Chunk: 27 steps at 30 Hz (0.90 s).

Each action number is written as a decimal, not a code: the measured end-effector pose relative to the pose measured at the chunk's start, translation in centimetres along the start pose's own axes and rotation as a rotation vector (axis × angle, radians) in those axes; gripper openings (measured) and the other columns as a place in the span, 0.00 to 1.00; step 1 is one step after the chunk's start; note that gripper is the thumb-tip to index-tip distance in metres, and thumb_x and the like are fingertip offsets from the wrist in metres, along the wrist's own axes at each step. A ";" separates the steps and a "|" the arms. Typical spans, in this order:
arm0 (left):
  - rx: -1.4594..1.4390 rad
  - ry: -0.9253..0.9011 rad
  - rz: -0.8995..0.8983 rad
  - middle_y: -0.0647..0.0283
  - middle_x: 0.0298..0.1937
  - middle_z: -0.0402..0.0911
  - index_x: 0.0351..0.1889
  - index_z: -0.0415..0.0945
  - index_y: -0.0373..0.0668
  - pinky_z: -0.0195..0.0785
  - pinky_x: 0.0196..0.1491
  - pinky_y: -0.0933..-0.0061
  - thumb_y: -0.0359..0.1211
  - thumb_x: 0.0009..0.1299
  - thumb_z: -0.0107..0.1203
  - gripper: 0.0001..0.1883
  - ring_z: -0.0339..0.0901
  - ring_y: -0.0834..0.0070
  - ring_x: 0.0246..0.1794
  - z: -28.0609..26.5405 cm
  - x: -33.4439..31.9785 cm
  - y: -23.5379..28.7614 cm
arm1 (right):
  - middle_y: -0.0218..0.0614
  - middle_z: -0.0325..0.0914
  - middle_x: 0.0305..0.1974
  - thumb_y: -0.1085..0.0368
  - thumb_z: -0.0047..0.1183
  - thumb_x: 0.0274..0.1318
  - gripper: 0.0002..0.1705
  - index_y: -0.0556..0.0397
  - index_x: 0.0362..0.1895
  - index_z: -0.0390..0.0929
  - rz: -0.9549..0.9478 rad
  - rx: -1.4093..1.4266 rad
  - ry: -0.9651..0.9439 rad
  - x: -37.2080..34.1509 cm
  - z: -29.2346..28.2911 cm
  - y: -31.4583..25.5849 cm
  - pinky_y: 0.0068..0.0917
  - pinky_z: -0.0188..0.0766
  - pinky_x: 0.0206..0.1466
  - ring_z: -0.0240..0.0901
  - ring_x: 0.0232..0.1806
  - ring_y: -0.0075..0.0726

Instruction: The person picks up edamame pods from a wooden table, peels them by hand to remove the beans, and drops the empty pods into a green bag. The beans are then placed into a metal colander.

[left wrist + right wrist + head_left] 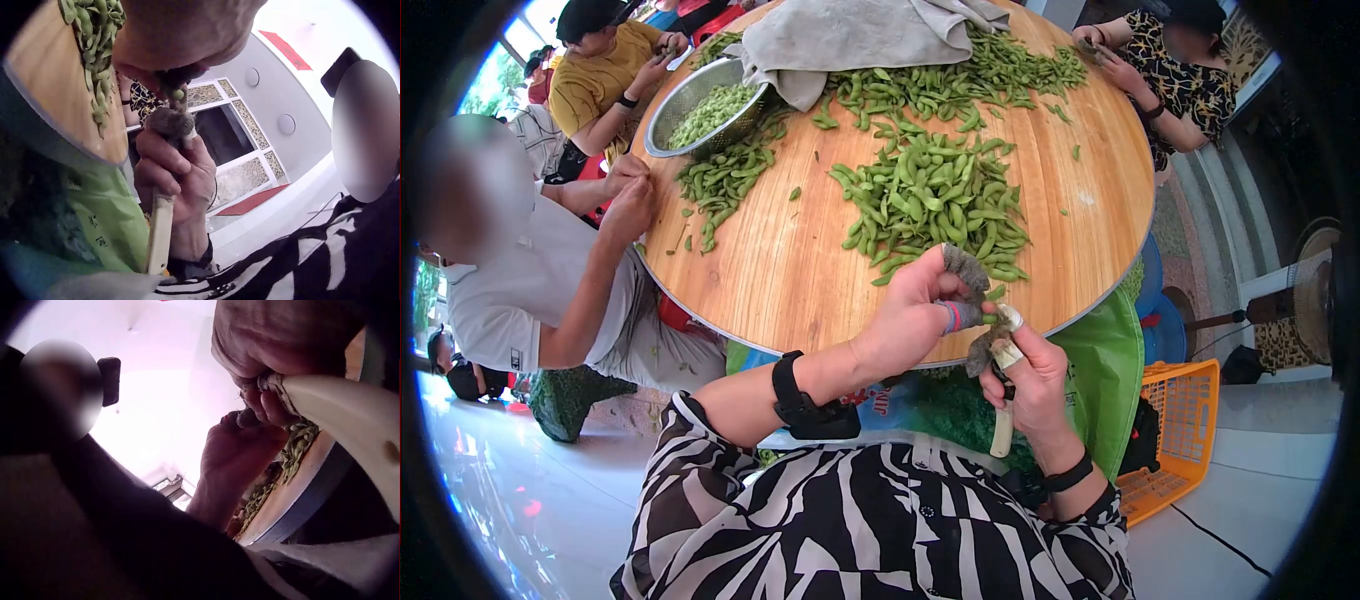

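Note:
At the near table edge the left hand, with grey coverings on its fingertips, pinches a small green pod; a round green end shows in the left wrist view. Close against it, the right hand has its fingers curled round a cream handle, which points down from the palm. Wraps cover the right thumb and fingertip. The right wrist view shows the handle large under the right hand, the left hand beyond. The handled tool's working end is hidden.
A pile of green pods lies just beyond the hands on the round wooden table. Farther off are a metal colander of shelled beans and a grey cloth. Other people sit around; an orange crate stands at right.

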<state>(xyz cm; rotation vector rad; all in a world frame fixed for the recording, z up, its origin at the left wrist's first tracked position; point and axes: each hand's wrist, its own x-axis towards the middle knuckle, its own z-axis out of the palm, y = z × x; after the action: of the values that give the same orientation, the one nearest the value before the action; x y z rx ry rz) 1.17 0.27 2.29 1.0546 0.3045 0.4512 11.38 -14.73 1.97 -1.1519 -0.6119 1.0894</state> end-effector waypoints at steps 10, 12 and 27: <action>-0.343 -0.006 -0.286 0.63 0.34 0.79 0.49 0.69 0.40 0.68 0.31 0.79 0.20 0.62 0.50 0.16 0.77 0.76 0.31 0.8 0.1 0.5 | 0.30 0.72 0.25 0.75 0.46 0.60 0.22 0.61 0.60 0.69 -0.158 -0.504 -0.068 -1.2 -1.0 -1.9 0.22 0.64 0.22 0.65 0.18 0.22; -0.360 0.026 -0.355 0.64 0.34 0.79 0.49 0.69 0.40 0.67 0.31 0.79 0.20 0.62 0.51 0.16 0.75 0.77 0.29 0.8 -0.1 0.1 | 0.32 0.73 0.25 0.76 0.49 0.58 0.22 0.60 0.59 0.70 -0.428 -0.729 -0.083 -0.3 -1.6 -0.7 0.24 0.66 0.25 0.67 0.20 0.25; -0.145 -0.153 -0.287 0.66 0.42 0.81 0.49 0.74 0.39 0.63 0.32 0.83 0.22 0.64 0.56 0.14 0.76 0.82 0.37 0.2 -1.3 -0.9 | 0.39 0.73 0.31 0.72 0.42 0.61 0.11 0.61 0.46 0.70 0.190 0.174 0.076 -0.3 -1.5 -1.3 0.18 0.54 0.13 0.59 0.14 0.20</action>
<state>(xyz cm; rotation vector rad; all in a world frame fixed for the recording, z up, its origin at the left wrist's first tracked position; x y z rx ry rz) 0.29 -0.89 1.65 0.8813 0.2775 0.1316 13.04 -15.62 2.70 -1.1100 -0.3465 1.2290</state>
